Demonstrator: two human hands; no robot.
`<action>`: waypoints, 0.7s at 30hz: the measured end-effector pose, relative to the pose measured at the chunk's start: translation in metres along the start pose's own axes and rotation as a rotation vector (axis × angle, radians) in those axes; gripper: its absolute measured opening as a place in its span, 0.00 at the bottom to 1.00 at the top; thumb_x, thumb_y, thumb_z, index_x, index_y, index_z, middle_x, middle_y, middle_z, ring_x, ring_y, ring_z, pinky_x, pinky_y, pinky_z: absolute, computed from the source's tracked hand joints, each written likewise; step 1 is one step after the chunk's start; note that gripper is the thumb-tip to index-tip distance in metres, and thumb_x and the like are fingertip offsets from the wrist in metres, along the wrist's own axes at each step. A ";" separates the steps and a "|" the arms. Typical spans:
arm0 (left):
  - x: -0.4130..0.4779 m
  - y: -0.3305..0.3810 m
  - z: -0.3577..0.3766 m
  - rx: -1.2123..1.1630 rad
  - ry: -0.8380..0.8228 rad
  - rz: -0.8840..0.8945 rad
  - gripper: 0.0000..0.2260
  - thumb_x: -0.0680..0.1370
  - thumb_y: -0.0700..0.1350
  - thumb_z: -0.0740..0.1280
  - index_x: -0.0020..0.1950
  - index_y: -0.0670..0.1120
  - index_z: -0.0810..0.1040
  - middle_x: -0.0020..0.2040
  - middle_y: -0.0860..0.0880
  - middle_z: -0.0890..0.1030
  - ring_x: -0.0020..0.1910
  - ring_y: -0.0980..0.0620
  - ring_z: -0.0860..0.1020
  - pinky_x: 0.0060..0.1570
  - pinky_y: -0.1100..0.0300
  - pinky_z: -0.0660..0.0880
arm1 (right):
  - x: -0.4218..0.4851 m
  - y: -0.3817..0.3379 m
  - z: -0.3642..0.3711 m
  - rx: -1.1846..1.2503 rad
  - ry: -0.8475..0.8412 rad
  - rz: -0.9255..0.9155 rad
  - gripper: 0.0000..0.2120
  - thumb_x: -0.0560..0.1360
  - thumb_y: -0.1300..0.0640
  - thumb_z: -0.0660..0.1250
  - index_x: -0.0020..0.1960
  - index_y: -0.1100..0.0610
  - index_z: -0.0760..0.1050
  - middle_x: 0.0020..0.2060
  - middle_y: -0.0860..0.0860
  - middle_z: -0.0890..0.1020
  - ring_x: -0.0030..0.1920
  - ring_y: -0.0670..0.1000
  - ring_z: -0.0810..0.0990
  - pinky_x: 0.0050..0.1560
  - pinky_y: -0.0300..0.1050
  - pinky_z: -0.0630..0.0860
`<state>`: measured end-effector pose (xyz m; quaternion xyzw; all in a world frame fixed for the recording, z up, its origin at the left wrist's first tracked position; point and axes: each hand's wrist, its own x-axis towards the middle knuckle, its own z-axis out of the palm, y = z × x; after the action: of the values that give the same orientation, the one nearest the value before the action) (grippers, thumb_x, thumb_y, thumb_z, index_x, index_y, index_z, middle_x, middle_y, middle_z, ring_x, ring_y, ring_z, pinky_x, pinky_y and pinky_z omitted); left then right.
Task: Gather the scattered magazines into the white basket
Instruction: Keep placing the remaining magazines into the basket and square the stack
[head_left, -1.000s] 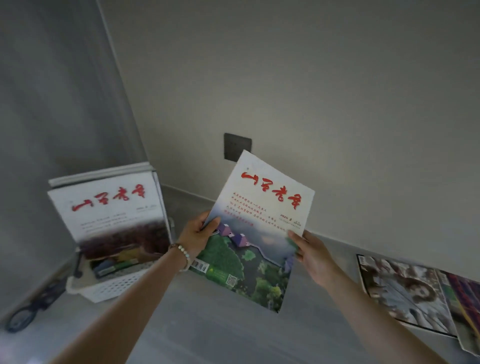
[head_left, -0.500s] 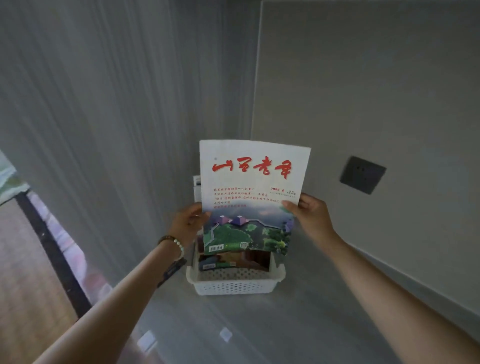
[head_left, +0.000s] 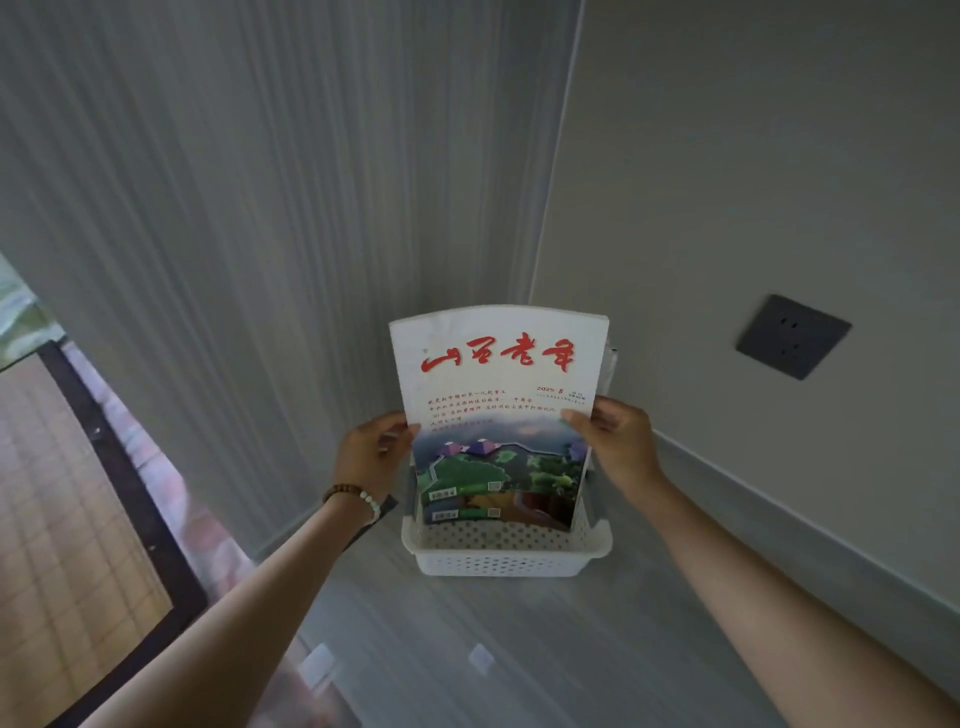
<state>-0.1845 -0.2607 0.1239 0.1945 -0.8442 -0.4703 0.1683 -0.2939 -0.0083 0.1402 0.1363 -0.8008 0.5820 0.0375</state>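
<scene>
A magazine (head_left: 498, 384) with a white cover, red brush lettering and a green landscape picture stands upright, its lower edge down inside the white perforated basket (head_left: 509, 558) in the room corner. My left hand (head_left: 371, 454) grips its left edge and my right hand (head_left: 618, 441) grips its right edge, both at mid height. Behind it in the basket stand other magazines (head_left: 609, 364), mostly hidden; only a sliver of their edges shows at the upper right and a second cover's bottom strip below the front one.
The basket sits on a grey floor (head_left: 519, 649) where a ribbed wall (head_left: 260, 234) meets a plain wall carrying a dark socket plate (head_left: 792, 336). A dark-framed glass door (head_left: 104, 519) lies at the left. A dark object (head_left: 371, 519) pokes out left of the basket.
The view swung left from the magazines lying on the floor to the corner. Both hands carried the magazine over the basket and lowered it upright in front of those standing there.
</scene>
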 end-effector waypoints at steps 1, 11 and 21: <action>0.000 -0.002 0.002 0.012 -0.015 -0.003 0.08 0.76 0.45 0.64 0.51 0.44 0.80 0.51 0.43 0.82 0.46 0.43 0.81 0.52 0.51 0.78 | -0.002 0.005 0.000 -0.013 0.002 0.007 0.11 0.71 0.64 0.71 0.53 0.64 0.80 0.47 0.50 0.82 0.43 0.50 0.83 0.38 0.32 0.79; -0.004 -0.025 0.024 0.048 -0.090 -0.114 0.06 0.75 0.46 0.66 0.48 0.46 0.80 0.49 0.45 0.82 0.42 0.49 0.78 0.48 0.50 0.80 | -0.025 0.047 -0.001 -0.110 0.046 0.113 0.06 0.70 0.63 0.72 0.47 0.62 0.81 0.43 0.56 0.84 0.41 0.56 0.83 0.43 0.47 0.80; -0.013 -0.029 0.020 0.000 -0.031 -0.158 0.04 0.73 0.44 0.68 0.45 0.47 0.73 0.41 0.50 0.78 0.41 0.49 0.78 0.36 0.65 0.75 | -0.038 0.056 -0.007 -0.116 0.089 0.186 0.12 0.69 0.59 0.73 0.50 0.60 0.77 0.45 0.52 0.80 0.45 0.50 0.77 0.40 0.35 0.70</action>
<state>-0.1777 -0.2536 0.0871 0.2535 -0.8287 -0.4849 0.1175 -0.2729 0.0211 0.0822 0.0332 -0.8400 0.5410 0.0266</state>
